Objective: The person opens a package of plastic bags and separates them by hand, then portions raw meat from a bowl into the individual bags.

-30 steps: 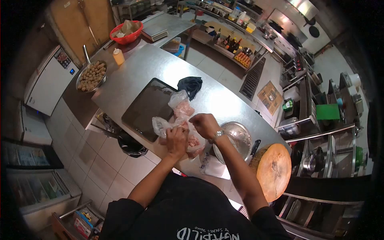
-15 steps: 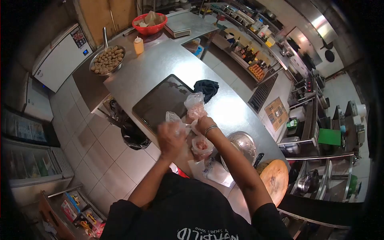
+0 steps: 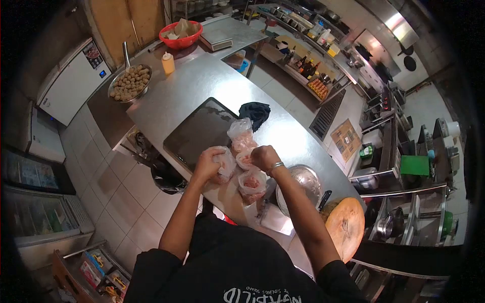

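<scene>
My left hand (image 3: 206,165) is curled round a clear plastic bag of pinkish ground meat (image 3: 227,169) on the steel table. Closed at the fingertips, my right hand (image 3: 265,157) grips the rim of a middle plastic bag (image 3: 245,159) that also has pink meat in it. Just behind that one stands another bag of meat (image 3: 241,134). Nearer my body an open-topped bag (image 3: 252,185) shows its pink filling. A dark wet tray (image 3: 202,131) lies beyond my left hand, with a black cloth (image 3: 254,114) at its right corner.
To the right are a metal bowl (image 3: 306,183), a knife (image 3: 325,200) and a round wooden chopping board (image 3: 345,228). A pan of meatballs (image 3: 130,83), a sauce bottle (image 3: 168,63) and a red basket (image 3: 181,41) stand at the table's far left. Plastic packaging (image 3: 278,219) lies near me.
My left hand, smeared by motion before, has come to rest round the left bag, slightly farther left. My right hand has risen a little and turned at the middle bag's rim.
</scene>
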A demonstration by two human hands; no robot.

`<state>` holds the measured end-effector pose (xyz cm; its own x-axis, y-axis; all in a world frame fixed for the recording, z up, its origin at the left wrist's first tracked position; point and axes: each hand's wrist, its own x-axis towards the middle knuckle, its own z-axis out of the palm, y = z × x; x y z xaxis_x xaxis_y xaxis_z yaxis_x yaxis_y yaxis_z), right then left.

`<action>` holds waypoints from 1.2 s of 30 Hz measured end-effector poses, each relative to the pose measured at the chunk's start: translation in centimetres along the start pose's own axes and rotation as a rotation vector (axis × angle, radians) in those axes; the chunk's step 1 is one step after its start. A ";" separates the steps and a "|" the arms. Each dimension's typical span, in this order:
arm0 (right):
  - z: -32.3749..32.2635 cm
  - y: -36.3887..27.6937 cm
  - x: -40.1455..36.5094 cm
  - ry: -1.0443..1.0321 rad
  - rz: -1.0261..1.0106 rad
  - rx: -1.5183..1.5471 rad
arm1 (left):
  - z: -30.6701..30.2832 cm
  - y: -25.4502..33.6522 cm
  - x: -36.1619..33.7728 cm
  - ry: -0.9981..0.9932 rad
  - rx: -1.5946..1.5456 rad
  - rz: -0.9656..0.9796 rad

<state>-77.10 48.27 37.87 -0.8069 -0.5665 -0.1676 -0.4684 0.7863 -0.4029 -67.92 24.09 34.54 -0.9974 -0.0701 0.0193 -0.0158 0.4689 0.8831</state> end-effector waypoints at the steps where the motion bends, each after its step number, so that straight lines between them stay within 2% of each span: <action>1: -0.2 0.1 -0.2 0.070 -0.006 0.093 | 0.0 1.5 -0.1 0.013 -0.066 -0.015; 5: -2.0 -0.4 -1.5 0.165 -0.026 0.260 | 0.5 4.8 -0.3 0.016 -0.244 0.015; 7: -3.3 -1.5 -2.0 0.264 0.062 0.386 | 0.0 6.4 -0.5 -0.003 -0.298 -0.036; 8: -4.3 -2.2 -2.4 0.190 0.158 0.587 | -0.3 7.0 -0.6 -0.019 -0.351 -0.088; 9: -5.1 -3.0 -2.6 0.192 0.155 0.587 | 0.1 5.7 -0.4 -0.018 -0.349 -0.085; 11: -6.2 -4.4 -3.0 0.154 0.086 0.847 | 1.7 1.9 0.4 -0.049 -0.387 -0.025; 12: -6.4 -5.2 -3.2 0.108 0.059 0.859 | 1.2 3.2 0.0 -0.060 -0.387 -0.026; 14: -6.1 -7.0 -3.3 0.052 0.025 0.783 | -0.7 7.2 -0.9 -0.167 -0.558 -0.344; 15: -5.4 -7.5 -3.0 0.039 -0.016 0.715 | -0.5 6.5 -0.7 -0.167 -0.554 -0.341; 17: -4.1 -8.3 -2.3 0.054 -0.051 0.591 | 0.2 4.1 -0.3 -0.124 -0.391 -0.086; 18: -3.4 -8.6 -1.9 0.044 -0.008 0.587 | -0.3 4.9 -0.5 -0.121 -0.390 -0.087; 20: -2.4 -8.9 -1.5 0.033 0.035 0.585 | -1.6 7.4 -1.1 -0.158 -0.494 -0.229; 23: -2.2 -9.5 -1.4 0.144 -0.010 0.457 | -0.8 4.7 -0.9 -0.155 -0.536 -0.125; 25: -2.4 -10.1 -1.5 0.199 -0.053 0.359 | -1.1 5.2 -1.1 -0.171 -0.572 -0.161; 29: -2.0 -10.5 -1.6 0.237 -0.064 0.409 | -1.4 5.6 -1.3 -0.205 -0.660 -0.185; 32: -1.8 -10.3 -1.5 0.263 -0.042 0.307 | -1.3 5.5 -1.3 -0.208 -0.706 -0.197; 34: -2.1 -10.0 -1.6 0.274 -0.117 0.354 | -1.3 5.3 -1.3 -0.202 -0.698 -0.193; 36: -2.3 -10.0 -1.8 0.240 -0.082 0.370 | -1.2 5.3 -1.4 -0.198 -0.691 -0.189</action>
<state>-71.76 42.02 44.30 -0.8536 -0.5157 0.0737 -0.4089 0.5756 -0.7082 -66.57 25.64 39.74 -0.9773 0.0956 -0.1890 -0.2049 -0.2008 0.9580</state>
